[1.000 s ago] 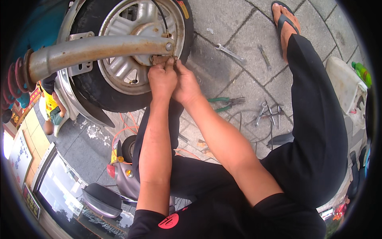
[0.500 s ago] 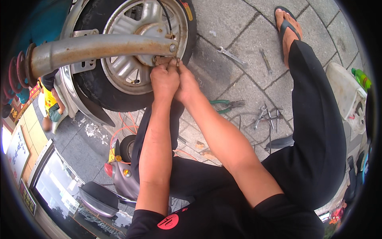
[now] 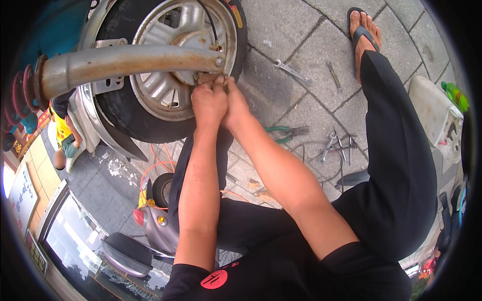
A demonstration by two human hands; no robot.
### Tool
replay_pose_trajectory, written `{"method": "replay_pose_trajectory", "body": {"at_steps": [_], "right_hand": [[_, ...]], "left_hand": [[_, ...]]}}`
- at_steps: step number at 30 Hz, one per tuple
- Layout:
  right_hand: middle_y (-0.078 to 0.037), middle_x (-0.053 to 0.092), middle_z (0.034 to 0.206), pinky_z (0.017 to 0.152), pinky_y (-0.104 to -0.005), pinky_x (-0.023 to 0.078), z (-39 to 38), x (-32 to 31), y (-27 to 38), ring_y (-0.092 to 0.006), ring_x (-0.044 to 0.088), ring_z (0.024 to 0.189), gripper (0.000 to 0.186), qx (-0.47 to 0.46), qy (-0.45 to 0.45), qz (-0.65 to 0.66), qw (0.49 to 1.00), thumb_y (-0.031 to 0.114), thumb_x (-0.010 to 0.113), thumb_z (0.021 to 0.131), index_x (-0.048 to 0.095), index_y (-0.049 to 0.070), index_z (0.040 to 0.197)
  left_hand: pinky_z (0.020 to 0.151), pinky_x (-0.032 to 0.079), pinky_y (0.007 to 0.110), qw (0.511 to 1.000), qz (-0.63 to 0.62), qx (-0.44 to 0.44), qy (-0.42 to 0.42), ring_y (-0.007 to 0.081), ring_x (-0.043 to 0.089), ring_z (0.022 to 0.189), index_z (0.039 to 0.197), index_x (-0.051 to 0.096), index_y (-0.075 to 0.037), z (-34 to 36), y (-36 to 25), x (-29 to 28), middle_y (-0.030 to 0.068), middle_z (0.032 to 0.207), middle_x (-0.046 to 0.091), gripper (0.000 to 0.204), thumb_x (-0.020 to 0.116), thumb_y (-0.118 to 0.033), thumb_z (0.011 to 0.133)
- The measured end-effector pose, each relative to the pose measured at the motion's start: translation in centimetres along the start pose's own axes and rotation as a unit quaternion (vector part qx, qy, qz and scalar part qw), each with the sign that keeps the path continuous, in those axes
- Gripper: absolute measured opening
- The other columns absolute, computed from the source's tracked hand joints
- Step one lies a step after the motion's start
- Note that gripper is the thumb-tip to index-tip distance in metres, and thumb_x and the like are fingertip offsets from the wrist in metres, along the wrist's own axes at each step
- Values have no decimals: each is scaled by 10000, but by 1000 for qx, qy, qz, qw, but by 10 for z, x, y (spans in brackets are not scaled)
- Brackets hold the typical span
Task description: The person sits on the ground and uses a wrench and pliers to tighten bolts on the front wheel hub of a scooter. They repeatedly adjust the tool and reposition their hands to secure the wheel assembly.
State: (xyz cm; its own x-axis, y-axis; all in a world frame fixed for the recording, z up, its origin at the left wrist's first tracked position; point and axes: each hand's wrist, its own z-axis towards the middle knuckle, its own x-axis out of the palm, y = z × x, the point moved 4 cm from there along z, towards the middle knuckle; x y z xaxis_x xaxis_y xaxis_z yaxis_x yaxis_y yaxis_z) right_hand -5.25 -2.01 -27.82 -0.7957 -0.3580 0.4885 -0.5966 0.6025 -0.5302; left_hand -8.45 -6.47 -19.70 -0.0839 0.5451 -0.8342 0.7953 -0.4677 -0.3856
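Both of my hands meet at the hub of a wheel (image 3: 165, 108) with a black tyre, just below the end of a rusty metal fork arm (image 3: 135, 59). My left hand (image 3: 209, 103) is closed, its fingers pinched at a small rusty part beside the hub. Pressed against it, my right hand (image 3: 235, 105) is closed too, with thumb and fingertips at the same spot. What the fingertips hold is too small and covered to name. A black cable (image 3: 211, 22) runs down to the hub above them.
On the paving lie a spanner (image 3: 292, 70), green-handled pliers (image 3: 286, 133), a thin rusty tool (image 3: 334, 76) and several crossed spanners and rods (image 3: 340, 146). A worn white stool (image 3: 434, 118) with a green bottle (image 3: 454, 95) is at the right. Another person (image 3: 68, 130) sits at the far left.
My hands stay at the same place by the hub, with only slight finger movement. The whole view has shifted a little.
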Motion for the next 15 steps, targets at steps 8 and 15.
{"method": "replay_pose_trajectory", "body": {"at_steps": [8, 15], "right_hand": [[-68, 699, 1163, 995, -395, 559, -10, 5, 1, -229, 670, 1095, 283, -30, 52, 13, 998, 364, 581, 1109, 680, 110, 1183], [-67, 705, 1139, 935, -407, 585, -22, 9, 0, -230, 677, 1069, 257, -28, 65, 46, 996, 322, 598, 1102, 683, 88, 1166]], "left_hand": [[736, 541, 339, 999, 2, 35, -3, 155, 692, 759, 1040, 795, 45, 3, 2, 1, 142, 838, 788, 248, 650, -156, 1031], [802, 554, 477, 999, -45, -4, -17, 463, 737, 855, 1002, 795, 34, 2, 11, 2, 306, 867, 730, 339, 680, -284, 991]]}}
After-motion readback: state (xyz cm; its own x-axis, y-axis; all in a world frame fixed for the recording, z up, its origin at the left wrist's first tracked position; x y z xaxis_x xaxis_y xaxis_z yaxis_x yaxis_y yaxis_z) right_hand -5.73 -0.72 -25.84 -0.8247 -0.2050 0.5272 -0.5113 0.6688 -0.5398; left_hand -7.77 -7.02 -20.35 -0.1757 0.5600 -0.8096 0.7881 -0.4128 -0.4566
